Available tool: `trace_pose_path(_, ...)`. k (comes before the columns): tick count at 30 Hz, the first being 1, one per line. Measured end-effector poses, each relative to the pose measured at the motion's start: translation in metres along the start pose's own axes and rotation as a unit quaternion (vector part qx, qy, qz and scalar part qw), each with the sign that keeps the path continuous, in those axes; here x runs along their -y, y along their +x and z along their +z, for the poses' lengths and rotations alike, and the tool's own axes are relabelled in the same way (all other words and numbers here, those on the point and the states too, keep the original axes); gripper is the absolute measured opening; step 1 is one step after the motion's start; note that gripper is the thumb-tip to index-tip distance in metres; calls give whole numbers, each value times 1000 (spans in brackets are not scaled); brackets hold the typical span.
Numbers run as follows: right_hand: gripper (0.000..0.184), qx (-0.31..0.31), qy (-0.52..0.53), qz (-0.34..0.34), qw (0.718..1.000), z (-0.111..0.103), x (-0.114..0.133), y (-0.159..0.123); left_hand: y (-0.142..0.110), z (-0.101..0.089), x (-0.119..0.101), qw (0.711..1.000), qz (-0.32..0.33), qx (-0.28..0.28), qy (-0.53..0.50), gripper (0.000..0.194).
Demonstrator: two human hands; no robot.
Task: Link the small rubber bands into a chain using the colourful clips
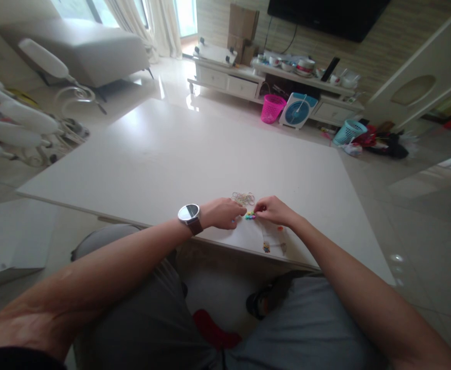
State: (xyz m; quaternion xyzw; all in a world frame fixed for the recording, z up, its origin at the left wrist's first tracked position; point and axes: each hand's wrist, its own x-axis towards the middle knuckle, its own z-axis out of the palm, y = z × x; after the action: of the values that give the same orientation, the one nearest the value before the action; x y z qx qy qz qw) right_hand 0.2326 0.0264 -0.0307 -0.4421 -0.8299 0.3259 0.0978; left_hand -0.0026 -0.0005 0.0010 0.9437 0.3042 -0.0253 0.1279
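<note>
My left hand (223, 213), with a wristwatch (190, 216) on the wrist, and my right hand (273, 209) meet near the front edge of a white table (171, 154). Both have fingers pinched together on a small green and pink object (250, 216) lying between them. Just beyond the fingertips sits a little heap of thin rubber bands (244, 198). A clear packet or sheet with a few small coloured bits (271, 241) rests on the table below my right hand.
A pink basket (272, 108), a blue and white fan (298, 110) and a teal basket (349, 131) stand on the floor by a low TV cabinet (248, 82). A grey sofa (90, 49) is at far left. My knees are under the table edge.
</note>
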Motion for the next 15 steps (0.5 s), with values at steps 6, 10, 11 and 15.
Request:
trace_pose_path(6,13,-6,-10,10,1000,1,2,-1,1,1,1,1000,0,-2,-6,17)
trace_pose_path(10,12,-7,-11,13,1000,2,3,0,1,1,1,1000,-3,-2,-6,18)
trace_pose_path(11,12,-7,-11,13,1000,3,3,0,1,1,1,1000,-3,0,-5,18)
trace_pose_path(15,12,-3,-9,11,1000,3,3,1,1,0,0,1000,-3,4,1,19)
